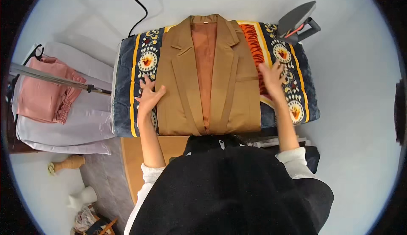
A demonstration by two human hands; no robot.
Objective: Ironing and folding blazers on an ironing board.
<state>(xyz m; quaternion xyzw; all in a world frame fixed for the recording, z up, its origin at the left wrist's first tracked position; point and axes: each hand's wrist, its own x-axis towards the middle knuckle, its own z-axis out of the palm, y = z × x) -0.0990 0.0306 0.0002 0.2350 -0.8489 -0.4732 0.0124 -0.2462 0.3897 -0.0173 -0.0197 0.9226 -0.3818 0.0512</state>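
A brown blazer [169, 95] lies front up on a padded board covered with a dark patterned blanket [125, 74]. Its collar points to the far side, and the rust-coloured lining [204, 57] shows between the lapels. My left hand [149, 97] is at the blazer's left edge, fingers spread, holding nothing. Over the blanket beside the blazer's right edge is my right hand [273, 79], its fingers also apart and nothing in them. I cannot tell whether either hand touches the cloth. An iron [296, 23] stands on its heel at the far right corner of the blanket.
Left of the board, a folded pink garment [46, 93] rests on a white cloth [80, 129], with a metal pole [55, 78] crossing above. A black cord [142, 10] hangs at the back wall. A vase [72, 162] stands on the lower left.
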